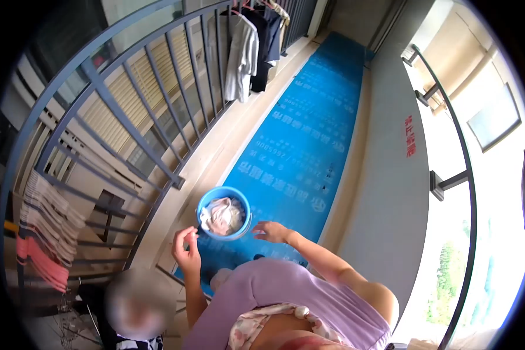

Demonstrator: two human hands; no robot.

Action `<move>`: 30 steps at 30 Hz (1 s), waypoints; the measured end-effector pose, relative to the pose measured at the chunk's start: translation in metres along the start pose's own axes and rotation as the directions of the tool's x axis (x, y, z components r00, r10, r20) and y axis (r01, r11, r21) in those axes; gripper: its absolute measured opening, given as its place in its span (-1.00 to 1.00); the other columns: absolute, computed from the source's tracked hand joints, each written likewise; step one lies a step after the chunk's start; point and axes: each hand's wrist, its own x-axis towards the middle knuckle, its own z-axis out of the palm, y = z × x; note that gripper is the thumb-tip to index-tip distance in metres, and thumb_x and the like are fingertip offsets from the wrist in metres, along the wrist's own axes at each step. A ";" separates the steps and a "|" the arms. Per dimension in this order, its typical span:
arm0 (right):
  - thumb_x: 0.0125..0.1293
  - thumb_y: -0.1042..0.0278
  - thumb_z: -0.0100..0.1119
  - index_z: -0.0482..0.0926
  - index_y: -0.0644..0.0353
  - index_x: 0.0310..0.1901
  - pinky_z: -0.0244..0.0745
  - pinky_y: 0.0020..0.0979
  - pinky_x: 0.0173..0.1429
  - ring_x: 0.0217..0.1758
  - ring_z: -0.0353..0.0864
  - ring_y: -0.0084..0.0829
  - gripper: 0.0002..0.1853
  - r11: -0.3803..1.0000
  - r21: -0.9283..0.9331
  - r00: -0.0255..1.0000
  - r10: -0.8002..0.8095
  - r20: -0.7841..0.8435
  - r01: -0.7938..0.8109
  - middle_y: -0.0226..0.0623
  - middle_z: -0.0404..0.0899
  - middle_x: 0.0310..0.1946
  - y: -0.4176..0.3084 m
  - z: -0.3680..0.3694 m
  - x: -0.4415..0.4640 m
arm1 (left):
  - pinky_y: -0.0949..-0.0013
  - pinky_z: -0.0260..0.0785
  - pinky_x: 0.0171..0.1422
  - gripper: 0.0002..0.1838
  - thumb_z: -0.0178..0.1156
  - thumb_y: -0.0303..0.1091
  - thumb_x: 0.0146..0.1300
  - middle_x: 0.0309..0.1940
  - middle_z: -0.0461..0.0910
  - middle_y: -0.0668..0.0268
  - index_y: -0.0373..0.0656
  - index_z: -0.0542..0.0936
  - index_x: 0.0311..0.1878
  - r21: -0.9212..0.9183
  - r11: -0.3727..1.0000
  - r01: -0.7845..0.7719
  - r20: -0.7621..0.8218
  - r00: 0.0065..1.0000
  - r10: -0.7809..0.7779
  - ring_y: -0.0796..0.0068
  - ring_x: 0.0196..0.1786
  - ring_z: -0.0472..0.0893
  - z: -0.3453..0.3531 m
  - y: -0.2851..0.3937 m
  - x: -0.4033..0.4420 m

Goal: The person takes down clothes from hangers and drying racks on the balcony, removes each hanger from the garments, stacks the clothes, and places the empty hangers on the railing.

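A blue bucket (248, 205) stands on the blue floor covering, with crumpled white and pale pink cloth (223, 216) inside. My left hand (186, 246) is raised at the bucket's lower left, its fingers loosely bent and nothing visible in them. On the other side, my right hand (272, 231) is close to the rim and handle, fingers apart and empty. Neither hand appears to touch the bucket.
Dark metal railing (151, 119) curves along the left, with clothes (242, 58) on hangers farther back and striped cloth (49, 216) over its lower part. Another person (139, 306), blurred, is at the lower left. A grey wall (385, 175) with a handrail (471, 192) borders the right.
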 end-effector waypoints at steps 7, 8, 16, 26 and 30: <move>0.14 0.22 0.12 0.53 0.07 -0.15 0.44 -0.33 -0.10 -0.21 0.55 -0.32 -0.75 0.952 0.198 0.950 0.267 -0.161 -0.234 -0.26 0.53 -0.22 0.089 -0.069 -0.061 | 0.37 0.35 -0.35 -0.86 0.07 -0.35 0.17 -0.51 0.51 0.26 -0.19 0.48 -0.44 -0.714 0.522 -0.467 0.102 0.668 0.737 0.34 -0.45 0.53 0.121 0.156 0.105; 0.14 0.21 0.11 0.53 0.05 -0.15 0.44 -0.32 -0.10 -0.21 0.55 -0.30 -0.75 0.945 0.209 0.945 0.287 -0.154 -0.253 -0.27 0.53 -0.22 0.098 -0.080 -0.058 | 0.37 0.37 -0.32 -0.85 0.08 -0.31 0.18 -0.49 0.52 0.28 -0.16 0.47 -0.44 -0.854 0.300 -0.425 0.016 0.554 0.832 0.36 -0.42 0.55 0.134 0.175 0.119; 0.15 0.28 0.11 0.53 0.13 -0.15 0.42 -0.35 -0.06 -0.14 0.52 -0.33 -0.76 0.994 0.082 0.966 0.085 -0.244 -0.067 -0.22 0.51 -0.18 0.165 -0.259 0.022 | 0.53 0.31 -0.27 -0.96 0.10 -0.40 0.09 -0.47 0.52 0.39 -0.08 0.50 -0.45 -0.898 -0.319 -0.303 -0.439 0.669 0.600 0.56 -0.35 0.49 0.274 0.234 0.204; 0.15 0.28 0.11 0.53 0.15 -0.16 0.43 -0.37 -0.07 -0.15 0.53 -0.31 -0.76 0.988 0.091 0.937 0.149 -0.315 -0.127 -0.21 0.53 -0.20 0.284 -0.453 0.106 | 0.48 0.27 -0.25 -0.86 0.04 -0.32 0.14 -0.58 0.48 0.57 0.05 0.44 -0.54 -0.837 0.020 -0.547 -0.355 0.570 0.741 0.69 -0.49 0.52 0.416 0.210 0.361; 0.16 0.29 0.10 0.54 0.16 -0.15 0.44 -0.38 -0.08 -0.15 0.53 -0.35 -0.76 0.982 0.146 0.969 0.145 -0.201 -0.117 -0.22 0.54 -0.22 0.351 -0.513 0.150 | 0.47 0.25 -0.29 -0.87 0.14 -0.35 0.12 -0.47 0.49 0.57 0.02 0.38 -0.48 -0.875 0.098 -0.473 -0.217 0.566 0.795 0.66 -0.48 0.54 0.467 0.186 0.417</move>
